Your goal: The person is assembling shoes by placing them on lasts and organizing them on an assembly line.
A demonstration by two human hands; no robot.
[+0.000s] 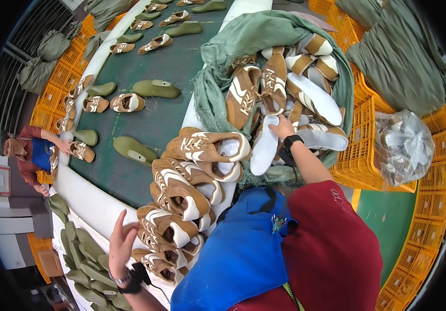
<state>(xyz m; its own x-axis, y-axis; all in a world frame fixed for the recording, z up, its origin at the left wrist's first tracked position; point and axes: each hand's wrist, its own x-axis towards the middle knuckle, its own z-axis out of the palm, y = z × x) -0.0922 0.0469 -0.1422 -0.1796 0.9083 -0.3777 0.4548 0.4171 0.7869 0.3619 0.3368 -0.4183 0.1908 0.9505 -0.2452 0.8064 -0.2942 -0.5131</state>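
Note:
My right hand [283, 128] reaches into a green cloth sack [217, 57] full of brown and white sneakers. Its fingers close at the upper end of a sneaker [264, 150] whose white sole faces up. Other sneakers lie around it, such as a laced brown one [243, 96] and one with its white sole showing [316, 98]. Over on the left, my left hand [122, 243] is raised with fingers apart, holding nothing. Beside it, several brown sneakers [181, 199] are piled along the white near edge of the belt.
A green conveyor belt [103, 166] carries sneakers and olive shoe lasts [156, 88]. More lasts [85, 259] are heaped at lower left. Across the belt, a co-worker [31, 150] handles a sneaker. Orange crates [358, 160] and a clear bag of shoes [404, 147] stand at right.

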